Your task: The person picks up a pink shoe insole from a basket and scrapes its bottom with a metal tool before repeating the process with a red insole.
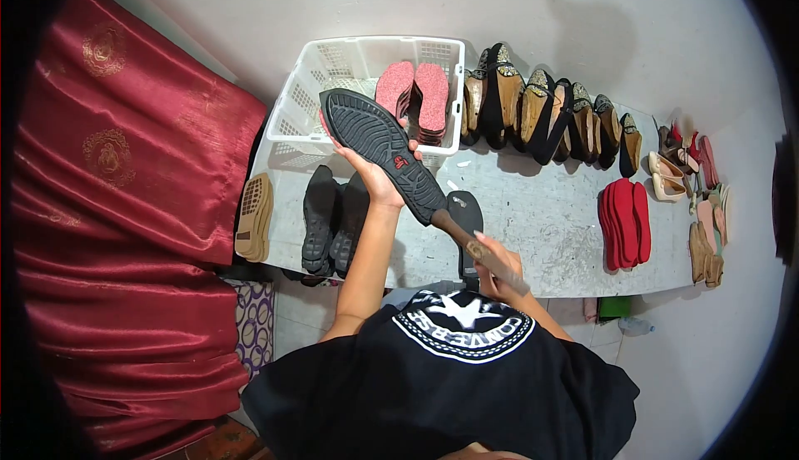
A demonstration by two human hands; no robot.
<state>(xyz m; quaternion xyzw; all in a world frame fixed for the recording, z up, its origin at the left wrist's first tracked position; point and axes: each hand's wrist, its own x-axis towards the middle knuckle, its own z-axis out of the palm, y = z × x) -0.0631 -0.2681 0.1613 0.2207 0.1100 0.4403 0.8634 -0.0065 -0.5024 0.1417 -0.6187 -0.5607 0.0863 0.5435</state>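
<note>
My left hand is wrapped round a black shoe sole, holding it above the table with its ridged tread facing me. A small red mark shows on the tread, and a reddish edge peeks out along the left side. My right hand is closed on a brown, flat, stick-like tool. The tool's upper end meets the narrow heel end of the sole, and its lower end is blurred. Just behind the tool lies another black sole on the table. More dark soles lie left of my left forearm.
A white plastic basket holds stacked pink speckled insoles. Black flat shoes line the back of the grey table. Red insoles and other footwear lie right. Tan soles and a red curtain are left.
</note>
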